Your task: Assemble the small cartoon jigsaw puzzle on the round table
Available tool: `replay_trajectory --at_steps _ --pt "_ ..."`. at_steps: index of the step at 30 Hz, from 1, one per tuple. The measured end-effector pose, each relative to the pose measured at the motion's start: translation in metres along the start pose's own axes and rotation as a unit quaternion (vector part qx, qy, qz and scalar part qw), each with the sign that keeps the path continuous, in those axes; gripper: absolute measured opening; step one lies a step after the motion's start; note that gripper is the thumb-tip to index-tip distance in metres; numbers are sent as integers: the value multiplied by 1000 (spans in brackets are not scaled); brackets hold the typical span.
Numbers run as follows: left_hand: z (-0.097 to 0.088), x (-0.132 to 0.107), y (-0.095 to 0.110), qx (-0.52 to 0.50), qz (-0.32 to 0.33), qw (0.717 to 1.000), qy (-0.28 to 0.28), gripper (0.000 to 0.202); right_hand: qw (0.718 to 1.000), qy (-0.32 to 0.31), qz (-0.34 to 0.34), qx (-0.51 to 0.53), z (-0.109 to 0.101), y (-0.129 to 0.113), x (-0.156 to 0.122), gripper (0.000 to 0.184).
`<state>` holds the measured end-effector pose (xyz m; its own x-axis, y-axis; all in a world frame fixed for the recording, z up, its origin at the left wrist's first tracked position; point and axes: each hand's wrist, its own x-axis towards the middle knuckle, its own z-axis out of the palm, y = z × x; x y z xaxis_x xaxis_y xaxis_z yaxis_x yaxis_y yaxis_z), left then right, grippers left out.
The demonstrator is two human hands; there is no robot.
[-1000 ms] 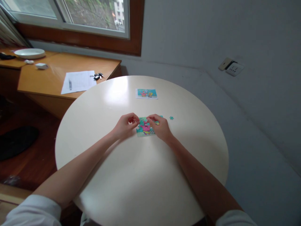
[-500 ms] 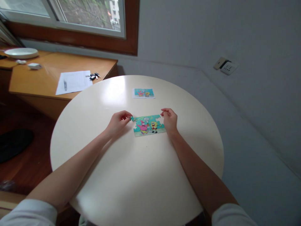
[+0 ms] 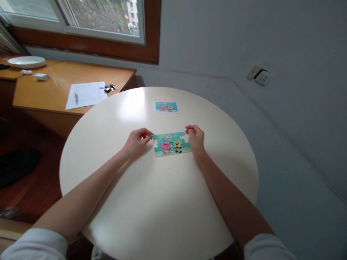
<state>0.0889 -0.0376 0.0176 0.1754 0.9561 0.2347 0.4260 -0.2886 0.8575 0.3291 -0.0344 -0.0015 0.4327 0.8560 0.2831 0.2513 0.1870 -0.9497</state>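
A jigsaw puzzle (image 3: 168, 145) with cartoon characters on a teal background lies flat on the round white table (image 3: 151, 202). Gaps with knobbed edges show at its left side and near its upper right. At the upper left edge, my left hand (image 3: 139, 140) pinches a small teal puzzle piece (image 3: 152, 137) between thumb and fingertips. My right hand (image 3: 196, 138) rests over the puzzle's right end, its fingers curled together. Whatever those fingers may hold is hidden, and the hand covers part of that end.
Farther back on the table lies a picture card (image 3: 166, 107) with the same cartoon scene. On the wooden desk (image 3: 48, 92) at left are a sheet of paper (image 3: 88, 93), a pen (image 3: 76, 98), keys (image 3: 108, 87) and a white dish (image 3: 27, 62). The wall stands at right.
The view has shifted very slightly. Both hands hold nearly the same places beside the puzzle, and the puzzle stays put.
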Motion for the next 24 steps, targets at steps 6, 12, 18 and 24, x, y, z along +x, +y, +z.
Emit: replay_trajectory --at_steps 6,12,18,24 --pt "-1 0 3 -6 2 1000 10 15 1000 -7 -4 -6 0 -1 -1 20" --pt "0 2 1 -55 -2 998 11 15 1000 -11 -8 -18 0 -5 -2 20" --pt "-2 2 7 -110 -6 994 9 20 1000 -11 1 -21 0 -5 -3 19" --pt "-2 1 11 -120 -23 992 -6 23 1000 -15 -8 -20 0 -3 -3 20"
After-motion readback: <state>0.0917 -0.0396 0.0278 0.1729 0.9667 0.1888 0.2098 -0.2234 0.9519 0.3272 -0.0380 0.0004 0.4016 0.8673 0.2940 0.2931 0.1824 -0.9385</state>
